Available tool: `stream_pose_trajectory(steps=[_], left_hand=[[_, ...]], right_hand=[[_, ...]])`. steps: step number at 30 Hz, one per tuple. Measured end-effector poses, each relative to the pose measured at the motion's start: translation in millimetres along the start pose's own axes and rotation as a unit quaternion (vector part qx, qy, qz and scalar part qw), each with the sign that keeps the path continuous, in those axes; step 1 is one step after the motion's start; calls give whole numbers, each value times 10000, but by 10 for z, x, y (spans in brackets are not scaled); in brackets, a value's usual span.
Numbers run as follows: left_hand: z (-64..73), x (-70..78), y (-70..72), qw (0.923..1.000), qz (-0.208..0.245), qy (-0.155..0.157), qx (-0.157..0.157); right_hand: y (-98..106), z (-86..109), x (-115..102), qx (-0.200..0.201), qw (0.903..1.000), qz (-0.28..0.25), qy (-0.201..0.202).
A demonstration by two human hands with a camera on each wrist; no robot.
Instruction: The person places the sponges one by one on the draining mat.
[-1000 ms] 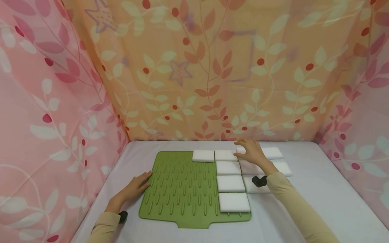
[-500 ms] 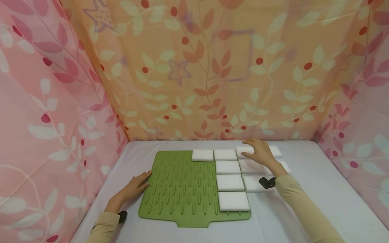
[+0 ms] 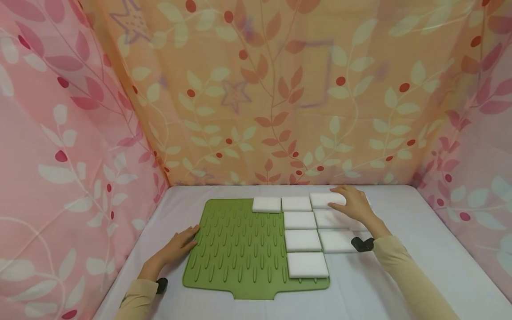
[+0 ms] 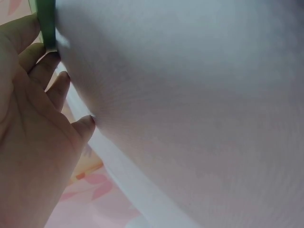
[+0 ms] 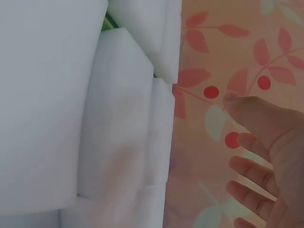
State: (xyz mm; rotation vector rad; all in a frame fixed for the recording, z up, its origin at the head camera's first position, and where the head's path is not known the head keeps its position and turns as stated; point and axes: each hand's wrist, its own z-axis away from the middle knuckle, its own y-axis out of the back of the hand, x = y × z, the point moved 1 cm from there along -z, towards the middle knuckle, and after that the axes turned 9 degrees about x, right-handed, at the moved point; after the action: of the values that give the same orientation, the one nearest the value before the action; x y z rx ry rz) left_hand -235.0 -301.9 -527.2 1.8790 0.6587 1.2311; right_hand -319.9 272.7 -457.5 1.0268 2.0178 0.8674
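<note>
A green ridged mat (image 3: 236, 249) lies on the table, and my left hand (image 3: 176, 246) rests at its left edge with fingers extended. In the left wrist view the fingertips (image 4: 50, 59) reach the mat's green edge (image 4: 46, 23). White sponge blocks line the mat's top right and right side, such as the front block (image 3: 307, 265). My right hand (image 3: 354, 206) hovers over the back-right blocks, thumb and fingers spread apart with nothing between them. The right wrist view shows a gap between this hand (image 5: 280, 161) and the blocks (image 5: 116, 118). It partly hides the rearmost block (image 3: 322, 200).
More white blocks (image 3: 338, 241) lie on the white tablecloth (image 3: 404, 222) right of the mat, close against those on it. Floral fabric (image 3: 256, 102) hangs behind the table and along both sides.
My right hand has moved to the right over the back row of blocks, uncovering more of the block there. My left hand stays at the mat's edge.
</note>
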Motion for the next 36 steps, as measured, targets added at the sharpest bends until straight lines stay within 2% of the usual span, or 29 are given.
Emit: stream_pose_trajectory(steps=[16,26,32,36], left_hand=[[6,-5,-3,9999,40,121,-75],[10,0,8,9999,27,149,-62],[13,-12,3,9999,-77,80,-43],[20,-9,3,10000,12,23,50]], right_hand=[[128,250,202,-218,9993,125,-274],[219,372,324,-497,9977,246,-401],[250,436,389,-588,9974,204,-358],[282,476,418,-671,9969,195,-362]])
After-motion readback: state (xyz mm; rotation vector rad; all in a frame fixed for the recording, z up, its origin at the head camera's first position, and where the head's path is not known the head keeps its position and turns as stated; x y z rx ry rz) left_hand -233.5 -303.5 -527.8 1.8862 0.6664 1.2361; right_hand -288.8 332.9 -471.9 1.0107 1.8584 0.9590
